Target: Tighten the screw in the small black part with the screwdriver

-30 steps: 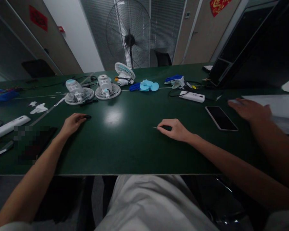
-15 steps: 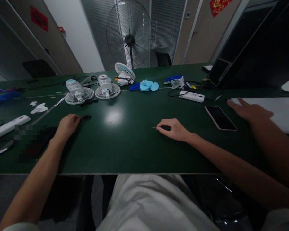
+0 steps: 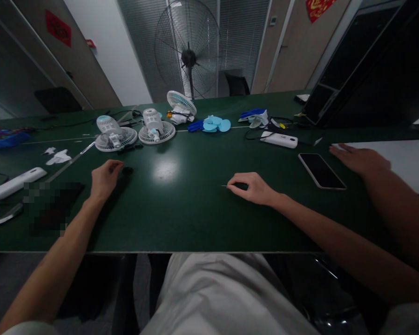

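Observation:
My left hand [image 3: 105,180] hovers low over the green table [image 3: 181,209], thumb and fingers pinched together. Whatever it pinches, if anything, is too small to make out. Just right of those fingertips lies a small dark object [image 3: 127,170], its kind unclear. My right hand [image 3: 249,187] rests on the table at centre right, thumb and forefinger closed on a thin, pale, needle-like piece [image 3: 224,186] whose tip points left.
Small white fans [image 3: 157,132], light-blue fan blades [image 3: 216,124] and gloves [image 3: 258,117] lie along the back. A phone [image 3: 321,171] and a white power-bank-like box [image 3: 279,139] are at right. Another person's hand [image 3: 361,160] rests on white paper [image 3: 412,163]. A dark pouch-like item lies left.
My left hand has lifted slightly and shifted right, its fingertips now higher beside the small dark object. My right hand and the thin piece have stayed put.

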Available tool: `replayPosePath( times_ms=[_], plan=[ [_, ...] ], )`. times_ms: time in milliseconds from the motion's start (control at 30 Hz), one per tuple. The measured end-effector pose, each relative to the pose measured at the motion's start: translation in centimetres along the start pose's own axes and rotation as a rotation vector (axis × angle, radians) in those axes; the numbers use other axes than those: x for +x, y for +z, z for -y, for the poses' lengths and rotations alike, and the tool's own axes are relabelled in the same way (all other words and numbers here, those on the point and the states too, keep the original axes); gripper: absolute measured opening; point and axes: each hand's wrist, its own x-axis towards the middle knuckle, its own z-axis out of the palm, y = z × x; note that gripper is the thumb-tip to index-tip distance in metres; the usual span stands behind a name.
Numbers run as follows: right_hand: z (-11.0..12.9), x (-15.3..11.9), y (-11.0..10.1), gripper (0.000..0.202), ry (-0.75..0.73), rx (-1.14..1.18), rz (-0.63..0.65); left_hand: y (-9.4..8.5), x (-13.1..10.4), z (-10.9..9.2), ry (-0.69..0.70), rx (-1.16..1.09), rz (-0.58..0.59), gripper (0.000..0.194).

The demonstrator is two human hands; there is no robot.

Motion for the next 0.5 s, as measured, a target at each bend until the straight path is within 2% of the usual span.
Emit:
replayPosePath(
  times_ms=[133,300,500],
  plan=[
    [-0.08,-0.03,-0.01,0.017,-0.002,0.001,0.002,0.2,0.18,0.55,0.007,-0.043,-0.006,0.032],
    [-0.15,-0.01,-0.03,0.018,-0.001,-0.006,0.016,0.28,0.1,0.2,0.057,-0.023,-0.032,0.027],
    [-0.07,-0.03,-0.1,0.019,-0.001,-0.001,0.035,0.38,0.06,0.31,0.028,-0.074,-0.049,0.027]
  ],
)
